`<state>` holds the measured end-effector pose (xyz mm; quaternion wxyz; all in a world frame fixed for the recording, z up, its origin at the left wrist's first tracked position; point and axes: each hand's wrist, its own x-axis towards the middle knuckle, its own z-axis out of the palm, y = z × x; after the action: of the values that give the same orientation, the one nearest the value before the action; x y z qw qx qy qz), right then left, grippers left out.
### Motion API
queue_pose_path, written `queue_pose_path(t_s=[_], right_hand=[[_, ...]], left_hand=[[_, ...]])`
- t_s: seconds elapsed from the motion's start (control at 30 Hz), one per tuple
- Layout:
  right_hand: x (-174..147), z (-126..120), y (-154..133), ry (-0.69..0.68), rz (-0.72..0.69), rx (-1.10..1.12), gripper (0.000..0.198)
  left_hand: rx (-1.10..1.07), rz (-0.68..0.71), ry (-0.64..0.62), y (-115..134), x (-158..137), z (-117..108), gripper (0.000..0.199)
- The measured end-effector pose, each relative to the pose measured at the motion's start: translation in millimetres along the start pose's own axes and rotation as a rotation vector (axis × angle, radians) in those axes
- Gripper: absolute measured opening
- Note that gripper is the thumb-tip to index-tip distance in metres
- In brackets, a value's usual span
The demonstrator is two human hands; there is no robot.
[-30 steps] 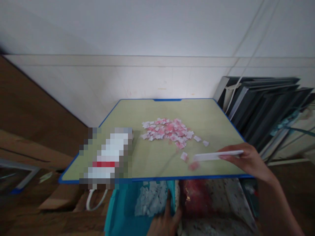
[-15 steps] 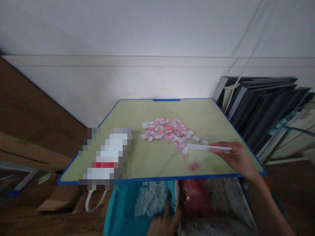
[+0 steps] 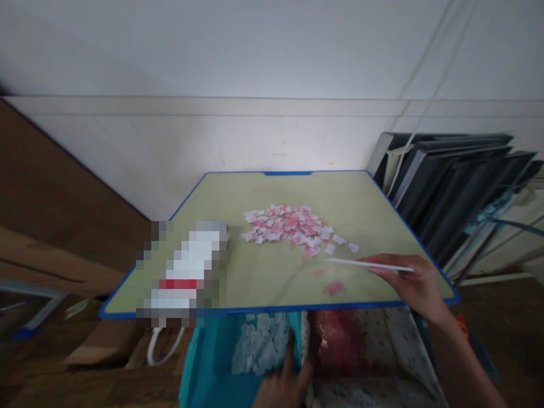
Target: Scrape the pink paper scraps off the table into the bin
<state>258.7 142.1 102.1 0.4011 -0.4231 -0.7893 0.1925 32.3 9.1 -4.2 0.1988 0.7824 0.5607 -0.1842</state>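
- In front of the blue-edged table, the left hand has index finger and thumb apart at the right side of a teal tray; whether it grips the rim cannot be told.
- Whitish paper squares lie in that tray, before the table's near edge.
- Over the table's right front part, the right hand has its fingers clamped on a thin white strip, pointing leftward.
- Beneath the strip, a pink patch marks the tabletop.
- At the table's middle lies a pile of pink-and-white paper squares.
- Beyond the table stands a white wall.
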Motion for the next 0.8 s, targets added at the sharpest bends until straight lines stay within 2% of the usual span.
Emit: queue_pose_path(t_s=[0.07, 0.23, 0.37, 0.43, 0.57, 0.8], right_hand=[[2, 6, 2, -0.041, 0.017, 0.072, 0.013], [13, 25, 11, -0.043, 0.029, 0.173, 0.015], [15, 21, 15, -0.147, 0.022, 0.219, 0.015], [13, 16, 15, -0.126, 0.048, 0.203, 0.014], [13, 16, 14, 0.017, 0.112, 0.136, 0.013], [19, 23, 13, -0.06, 0.056, 0.078, 0.018]], left_hand=[[0.002, -0.004, 0.004, 0, 0, 2, 0.072], [0.014, 0.013, -0.004, -1, 1, 6, 0.067], [0.016, 0.011, 0.007, -1, 3, 9, 0.069], [0.014, 0.011, -0.004, -1, 4, 9, 0.069], [0.009, 0.014, -0.029, -1, 4, 9, 0.069], [-0.01, -0.021, -0.059, 1, 5, 3, 0.075]])
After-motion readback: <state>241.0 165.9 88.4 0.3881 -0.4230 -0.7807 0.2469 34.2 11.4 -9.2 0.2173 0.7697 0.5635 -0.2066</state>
